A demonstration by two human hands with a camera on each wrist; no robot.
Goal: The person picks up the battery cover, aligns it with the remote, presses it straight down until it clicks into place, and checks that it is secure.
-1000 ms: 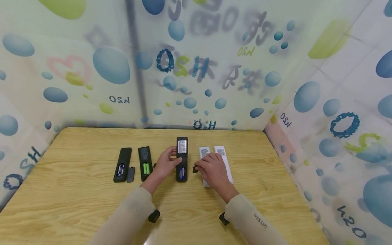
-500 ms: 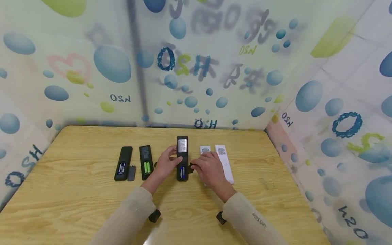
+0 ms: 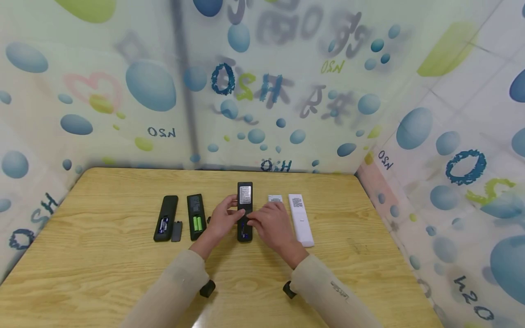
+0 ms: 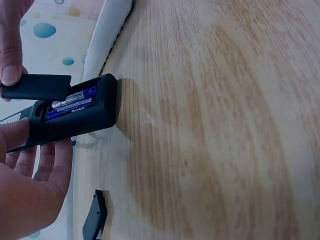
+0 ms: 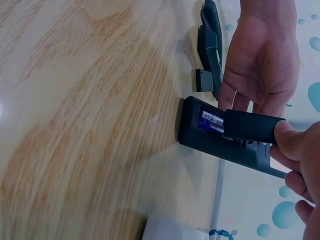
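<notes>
A black remote [image 3: 245, 197] is gripped between thumb and fingers by the left hand [image 3: 223, 217] at mid-worktop [image 3: 348, 273]; a battery cover [image 5: 252, 125] is pinched by the right hand [image 3: 274, 226]. In the head view the cover is largely masked by that hand; in both wrist views it is shown over the remote's blue batteries [image 4: 80, 102], partly hiding them. To the right, a short white remote [image 3: 275, 198] is mostly blocked beside a fully seen white remote [image 3: 301, 221]; to the left, a loose cover [image 3: 176, 231] is flanked by two dark remotes [image 3: 196, 209].

Batteries [image 5: 212, 123] partly hidden behind cover [image 5: 252, 125]
</notes>
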